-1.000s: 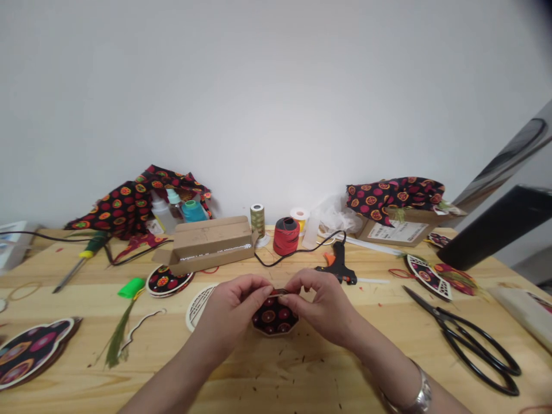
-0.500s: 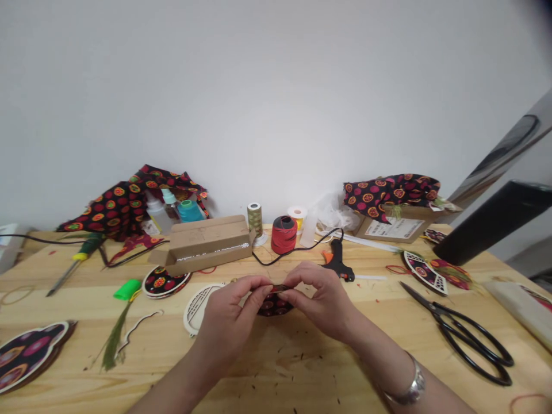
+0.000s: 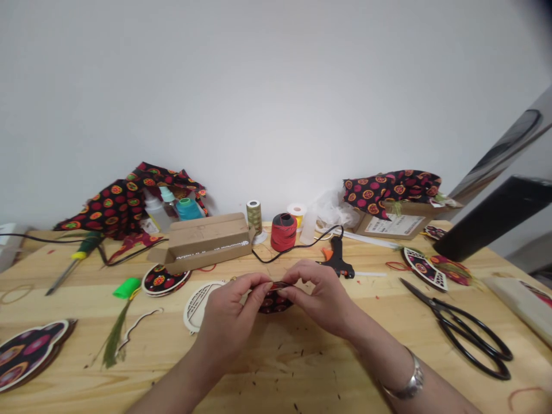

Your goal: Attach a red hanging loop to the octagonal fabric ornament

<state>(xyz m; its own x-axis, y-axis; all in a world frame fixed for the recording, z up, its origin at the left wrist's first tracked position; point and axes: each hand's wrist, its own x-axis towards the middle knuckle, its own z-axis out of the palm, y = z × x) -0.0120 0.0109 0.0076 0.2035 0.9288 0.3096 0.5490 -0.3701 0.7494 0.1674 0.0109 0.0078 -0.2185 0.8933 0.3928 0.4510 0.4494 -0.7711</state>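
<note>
One dark patterned fabric-covered piece (image 3: 275,303) is held between left hand (image 3: 230,315) and right hand (image 3: 322,300) over the wooden counter (image 3: 259,374), fingers (image 3: 259,295) of both pinching its far edge, pale openwork disc (image 3: 198,306) beside the left

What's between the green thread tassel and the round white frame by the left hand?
A thin, wavy white strip lies there, as the head view shows.

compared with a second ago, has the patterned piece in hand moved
Yes: in view, the lower edge of the patterned piece has risen against the white round frame.
</note>
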